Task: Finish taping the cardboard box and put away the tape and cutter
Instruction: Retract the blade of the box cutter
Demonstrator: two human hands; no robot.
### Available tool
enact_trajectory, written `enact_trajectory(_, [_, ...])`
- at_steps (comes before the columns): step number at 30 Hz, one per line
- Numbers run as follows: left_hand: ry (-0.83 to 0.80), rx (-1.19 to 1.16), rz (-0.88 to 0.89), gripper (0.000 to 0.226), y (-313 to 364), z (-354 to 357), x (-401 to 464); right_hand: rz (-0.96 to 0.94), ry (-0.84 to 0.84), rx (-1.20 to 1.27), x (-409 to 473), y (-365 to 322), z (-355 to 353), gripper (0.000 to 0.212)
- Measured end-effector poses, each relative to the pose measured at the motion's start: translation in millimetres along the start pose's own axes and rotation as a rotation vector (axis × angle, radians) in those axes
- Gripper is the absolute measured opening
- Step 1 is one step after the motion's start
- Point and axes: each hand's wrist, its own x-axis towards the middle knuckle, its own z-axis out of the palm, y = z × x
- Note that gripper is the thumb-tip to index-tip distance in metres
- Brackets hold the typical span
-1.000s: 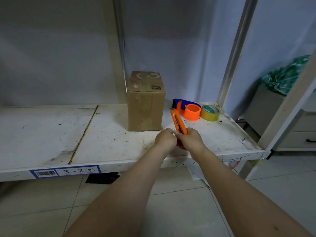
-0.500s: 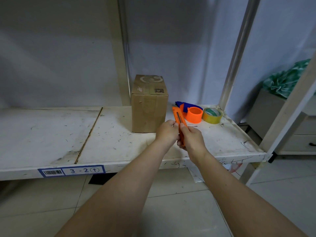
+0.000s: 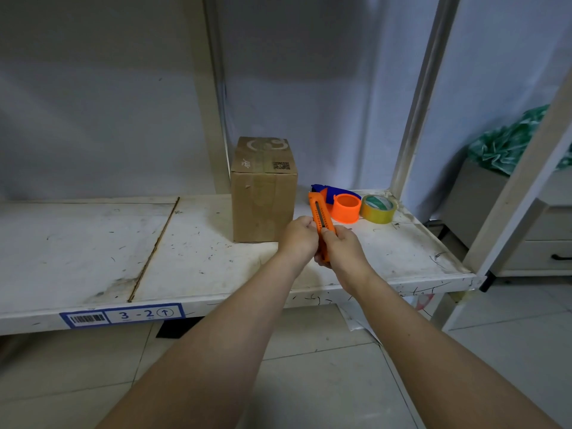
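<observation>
A closed cardboard box (image 3: 263,193) stands upright on the white shelf (image 3: 93,243), with tape along its top seam. An orange box cutter (image 3: 322,216) points up and away just right of the box. My right hand (image 3: 342,252) grips its lower body, thumb on the slider. My left hand (image 3: 298,238) pinches the cutter from the left side. Behind the cutter sit an orange and blue tape dispenser (image 3: 343,205) and a yellowish tape roll (image 3: 378,209).
Shelf uprights (image 3: 418,97) rise behind the box and at the right corner. A label reading 3-2 (image 3: 123,314) marks the shelf's front edge. A grey drawer unit (image 3: 541,243) with a green bag (image 3: 510,144) stands at right. Tiled floor lies below.
My hands with the cutter have stayed close together; the cutter now stands more upright, and my view has shifted slightly to the left and down.
</observation>
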Motion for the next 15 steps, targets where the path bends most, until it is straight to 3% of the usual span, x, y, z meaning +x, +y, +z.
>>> enact_trajectory(8, [0.008,0.008,-0.017,0.035,-5.4,-3.3,4.0,0.03,-0.093,-0.023,5.0,4.9,2.5,0.029])
enact_trajectory(15, [-0.053,-0.076,-0.014,0.032,-9.1,-0.2,10.8,0.064,-0.078,0.052,14.9,8.5,-2.6,0.027])
